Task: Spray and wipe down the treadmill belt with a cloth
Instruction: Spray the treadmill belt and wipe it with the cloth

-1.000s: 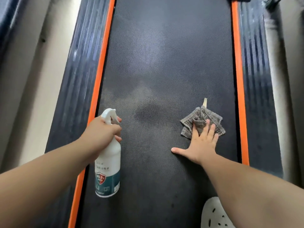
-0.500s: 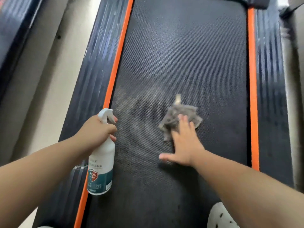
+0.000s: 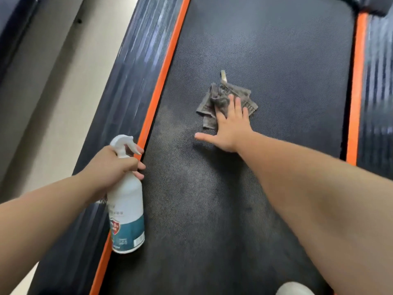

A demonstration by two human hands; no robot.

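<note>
The black textured treadmill belt point(image 3: 276, 67) runs up the middle of the view, with a paler damp patch near its left side. A crumpled grey cloth point(image 3: 219, 96) with a small tan tag lies on the belt. My right hand point(image 3: 230, 128) presses flat on the cloth's near edge, fingers straight and thumb spread to the left. My left hand point(image 3: 110, 167) grips the neck of a white spray bottle point(image 3: 126, 209) with a teal label, held upright over the belt's left edge, nozzle pointing right.
Orange strips point(image 3: 163, 73) border the belt on both sides, with dark ribbed side rails point(image 3: 129, 67) beyond them. Pale floor point(image 3: 53, 99) lies to the left. A white shoe tip point(image 3: 294, 289) shows at the bottom right.
My right hand has slid the cloth leftward across the belt, then slightly up it. The view has swung left and tilted. My left hand keeps the bottle by the left orange strip.
</note>
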